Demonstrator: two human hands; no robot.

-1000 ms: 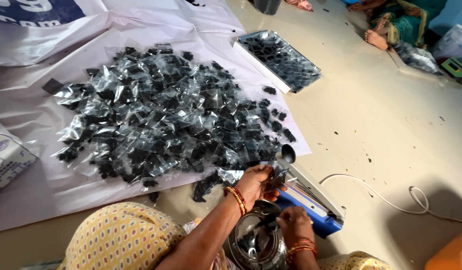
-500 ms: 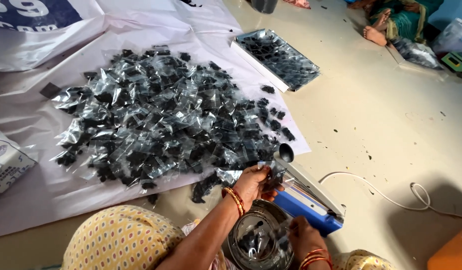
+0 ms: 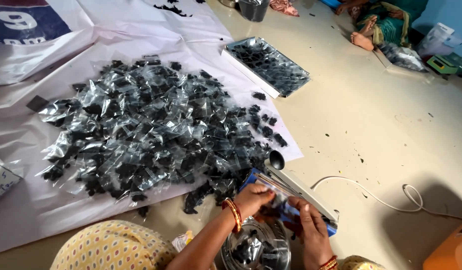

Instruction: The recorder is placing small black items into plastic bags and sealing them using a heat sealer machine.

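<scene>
My left hand (image 3: 254, 198) and my right hand (image 3: 311, 231) meet at a blue heat sealer (image 3: 296, 192) on the floor. Together they pinch a small clear pouch (image 3: 277, 201) with dark contents, held at the sealer's open jaw. The sealer's pale arm is raised, with a black knob (image 3: 277, 160) at its far end. Just below my hands stands a round steel bowl (image 3: 256, 248) with more filled pouches. Both wrists wear red and gold bangles.
A large pile of small clear pouches with black contents (image 3: 151, 132) lies on a white sheet (image 3: 36, 210). A flat tray of pouches (image 3: 268, 65) sits further back. The sealer's white cable (image 3: 391, 192) runs right. Another person's foot (image 3: 363, 37) is at the top right, an orange object (image 3: 451, 250) at the bottom right.
My right hand has come up out of the steel bowl to the sealer and joined my left hand on the pouch. The left hand has stayed at the sealer.
</scene>
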